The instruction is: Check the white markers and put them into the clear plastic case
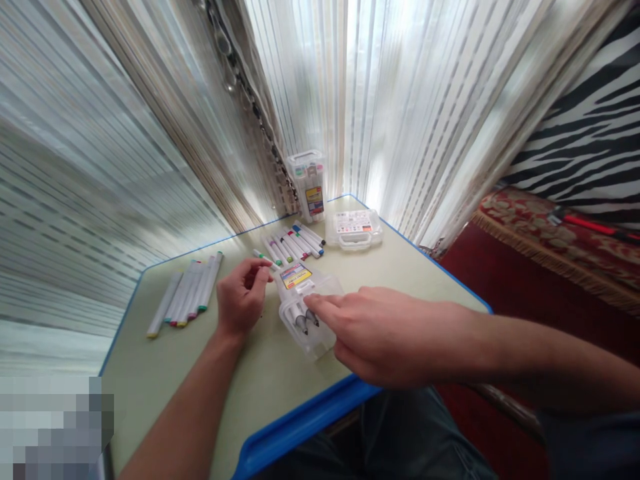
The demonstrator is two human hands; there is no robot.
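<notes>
A clear plastic marker case lies open near the table's front, a yellow-and-blue label on its far part. Inside it, two markers show grey, dark-tipped ends. My right hand reaches over from the right, fingers together, the index fingertip at the upper end of one marker; its thumb is hidden. To the left of the case, my left hand is closed, its thumb and fingers curled together; anything between them is hidden. Just beyond those fingertips lies a green-ended white marker.
Several white markers with coloured ends lie at left. Another row of markers sits behind the case. A filled clear case stands at the back corner, beside a flat-lying clear case. Curtains border the blue-edged table.
</notes>
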